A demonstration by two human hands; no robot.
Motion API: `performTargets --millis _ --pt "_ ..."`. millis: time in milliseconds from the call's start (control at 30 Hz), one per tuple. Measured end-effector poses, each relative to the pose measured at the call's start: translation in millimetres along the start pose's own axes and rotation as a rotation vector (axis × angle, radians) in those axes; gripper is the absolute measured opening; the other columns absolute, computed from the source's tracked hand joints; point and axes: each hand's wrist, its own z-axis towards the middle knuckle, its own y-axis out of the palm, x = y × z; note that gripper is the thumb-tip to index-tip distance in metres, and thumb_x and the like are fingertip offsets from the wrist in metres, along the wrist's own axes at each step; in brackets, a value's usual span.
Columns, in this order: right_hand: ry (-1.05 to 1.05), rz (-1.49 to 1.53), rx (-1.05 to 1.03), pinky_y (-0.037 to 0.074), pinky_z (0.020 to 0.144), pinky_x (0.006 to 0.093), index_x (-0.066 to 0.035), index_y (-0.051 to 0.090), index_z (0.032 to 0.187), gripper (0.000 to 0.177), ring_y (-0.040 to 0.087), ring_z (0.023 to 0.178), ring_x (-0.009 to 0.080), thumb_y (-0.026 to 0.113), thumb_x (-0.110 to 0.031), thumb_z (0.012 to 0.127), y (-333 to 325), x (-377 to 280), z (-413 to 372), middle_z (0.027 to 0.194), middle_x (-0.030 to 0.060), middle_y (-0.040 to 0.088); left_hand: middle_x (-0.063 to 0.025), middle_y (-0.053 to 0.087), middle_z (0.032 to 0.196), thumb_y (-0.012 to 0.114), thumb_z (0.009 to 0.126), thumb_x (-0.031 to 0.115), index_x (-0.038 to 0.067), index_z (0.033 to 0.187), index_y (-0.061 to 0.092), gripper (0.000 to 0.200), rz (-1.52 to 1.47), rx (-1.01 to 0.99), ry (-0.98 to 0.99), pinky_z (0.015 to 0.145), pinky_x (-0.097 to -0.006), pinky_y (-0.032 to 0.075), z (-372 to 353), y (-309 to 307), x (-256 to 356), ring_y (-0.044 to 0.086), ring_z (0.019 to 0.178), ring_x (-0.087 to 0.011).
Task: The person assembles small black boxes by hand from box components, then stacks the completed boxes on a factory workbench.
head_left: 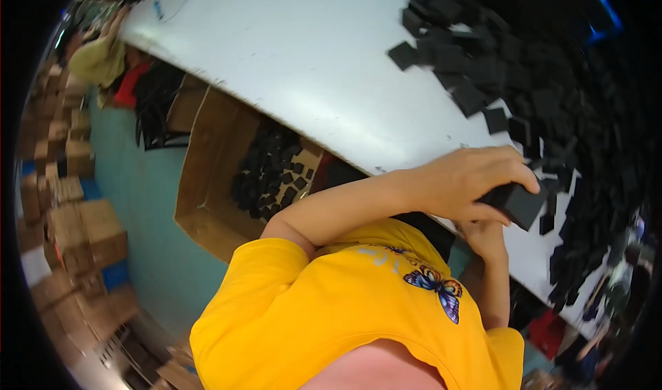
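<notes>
My left hand (479, 180) reaches across over the table's near edge, its thumb and fingers wrapped around a black foam block (522, 207). The block has square edges and a smooth matte face. Close below it is my right hand (485, 237), at the table edge, with its fingers mostly hidden behind my left hand. Beside the held block, a large heap of small black foam blocks (476, 59) spreads over the right of the table.
The white table (289, 59) runs diagonally across the view. Against its near side stands an open cardboard box (203, 176) with many small black blocks (265, 169) inside. Stacked cartons (86, 231) line the far left of the green floor (138, 217). Another person's arm (114, 28) shows at upper left.
</notes>
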Motion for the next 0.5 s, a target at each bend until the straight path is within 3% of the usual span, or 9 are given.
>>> performTargets --millis 100,167,233,300,333,367,400,433,500 --pt "0.003 -0.133 0.003 0.049 0.096 0.0407 -0.007 0.07 0.116 0.03 0.059 0.12 0.036 0.073 -0.018 0.088 13 -8 20 0.134 0.0194 0.061 -0.0128 0.06 0.126 0.087 0.073 0.015 0.018 0.128 0.056 0.064 -0.036 0.018 0.004 0.088 -0.0379 0.055 -7 -12 3 0.062 0.11 -0.036" --pt "-0.217 -0.075 0.08 0.049 0.094 0.0427 -0.006 0.067 0.119 0.034 0.06 0.117 0.0383 0.073 -0.016 0.087 29 -17 28 0.128 0.0206 0.063 -0.0126 0.061 0.125 0.087 0.073 0.014 0.017 0.127 0.056 0.062 0.051 0.07 -0.063 0.089 -0.037 0.054 -22 -27 13 0.063 0.111 -0.0342" --pt "-0.581 0.053 0.193 0.048 0.093 0.0455 -0.005 0.062 0.126 0.043 0.06 0.113 0.0397 0.073 -0.014 0.085 61 -44 46 0.123 0.0217 0.064 -0.0138 0.062 0.125 0.087 0.074 0.014 0.014 0.126 0.056 0.061 0.136 0.095 -0.099 0.09 -0.0374 0.054 -44 -59 29 0.064 0.111 -0.0335" --pt "-0.824 0.048 -0.013 0.048 0.091 0.0489 -0.002 0.05 0.138 0.064 0.06 0.109 0.0398 0.076 -0.012 0.08 100 -83 86 0.118 0.0231 0.062 -0.0141 0.063 0.122 0.087 0.073 0.013 0.011 0.125 0.059 0.06 0.276 0.273 -0.134 0.093 -0.0408 0.052 -80 -94 58 0.063 0.111 -0.0342" --pt "-0.756 -0.049 -0.098 0.047 0.091 0.0495 0.001 0.045 0.141 0.076 0.059 0.105 0.0416 0.08 -0.014 0.075 113 -131 89 0.116 0.0226 0.062 -0.0188 0.062 0.125 0.089 0.073 0.014 0.008 0.125 0.057 0.062 0.469 0.324 -0.181 0.095 -0.0426 0.052 -105 -114 76 0.064 0.112 -0.0337" --pt "-1.001 -0.079 -0.006 0.047 0.09 0.0488 0.003 0.04 0.144 0.084 0.057 0.104 0.0435 0.082 -0.014 0.072 143 -153 98 0.115 0.0239 0.062 -0.022 0.062 0.126 0.089 0.073 0.017 0.006 0.125 0.055 0.063 0.5 0.52 -0.17 0.095 -0.044 0.052 -127 -122 88 0.064 0.11 -0.0344" --pt "-0.92 -0.088 -0.115 0.047 0.092 0.0486 0.006 0.034 0.146 0.094 0.057 0.108 0.044 0.085 -0.014 0.07 150 -190 92 0.119 0.0269 0.06 -0.0242 0.059 0.13 0.087 0.074 0.018 0.006 0.125 0.054 0.061 0.564 0.745 -0.34 0.097 -0.044 0.051 -149 -128 105 0.062 0.115 -0.0343" --pt "-0.995 -0.072 -0.251 0.047 0.093 0.0488 0.008 0.028 0.148 0.103 0.056 0.11 0.0431 0.088 -0.014 0.067 157 -210 98 0.122 0.0268 0.059 -0.0237 0.052 0.141 0.086 0.076 0.02 0.006 0.127 0.055 0.062 0.716 0.773 -0.412 0.105 -0.0441 0.045 -163 -150 119 0.054 0.128 -0.0345" --pt "-1.246 -0.201 -0.015 0.048 0.096 0.0464 0.007 0.043 0.14 0.084 0.056 0.119 0.0377 0.084 -0.028 0.075 174 -225 100 0.128 0.0203 0.06 -0.0215 0.043 0.15 0.083 0.079 0.018 0.006 0.131 0.056 0.059 1.329 0.642 -0.756 0.112 -0.0448 0.037 -158 -168 153 0.043 0.139 -0.0343"
